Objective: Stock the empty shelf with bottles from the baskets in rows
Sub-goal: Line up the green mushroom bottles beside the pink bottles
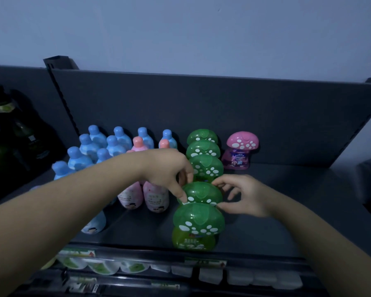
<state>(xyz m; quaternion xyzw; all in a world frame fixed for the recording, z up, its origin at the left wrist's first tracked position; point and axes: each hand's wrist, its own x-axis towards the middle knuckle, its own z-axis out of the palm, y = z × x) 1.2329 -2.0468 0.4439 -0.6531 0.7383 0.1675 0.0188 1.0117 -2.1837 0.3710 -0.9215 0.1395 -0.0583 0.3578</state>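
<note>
Green caps (198, 218): looking like translucent plastic, glossy and smooth, catching small highlights.
Pink cap (242, 140): showing the same glossy plastic, but opaque.
Blue bottles (77, 157): looking like smooth plastic, giving off a soft sheen.
Pink bottles (155, 198): showing smooth plastic, with printed labels looking slightly glossy.
Shelf (276, 200): looking like painted metal, matt and smooth.
Back panel (201, 103): showing the same matt finish.
Dark bottles (24, 133): shining like glass.
Rail (137, 257): showing clear glossy plastic over paper tags.
Wall (180, 28): looking matt, smooth, painted.

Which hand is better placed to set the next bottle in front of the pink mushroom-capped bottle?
Right, probably: the right hand is right of the green mushroom-capped bottles, nearer the pink mushroom-capped bottle; the left hand would have to cross them.
</note>
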